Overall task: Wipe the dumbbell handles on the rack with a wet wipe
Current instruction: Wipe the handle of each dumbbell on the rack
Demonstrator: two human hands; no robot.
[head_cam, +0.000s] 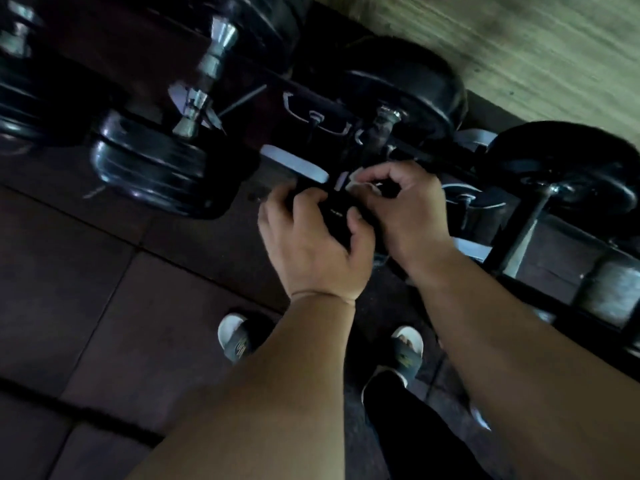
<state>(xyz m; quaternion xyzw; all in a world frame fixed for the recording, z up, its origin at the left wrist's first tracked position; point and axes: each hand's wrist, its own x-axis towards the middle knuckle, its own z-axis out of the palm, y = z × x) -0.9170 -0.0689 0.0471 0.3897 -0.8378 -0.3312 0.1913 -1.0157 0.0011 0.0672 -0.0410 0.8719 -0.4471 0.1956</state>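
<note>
The dark rack (263, 109) carries black dumbbells (152, 168) with chrome handles (207, 71), lying side by side; the dark tiled floor (86, 289) bears two slide sandals (408, 351).

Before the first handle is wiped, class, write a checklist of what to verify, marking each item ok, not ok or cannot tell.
1. Left hand grips the dark pack: ok.
2. Right hand pinches the white wipe at the pack's top: ok.
3. Wipe pulled fully free of the pack: cannot tell, blurred.
4. Wipe is wet: cannot tell.
5. A chrome dumbbell handle on the rack uncovered and in view: ok.
6. Wipe touching a handle: not ok, not yet.
</note>
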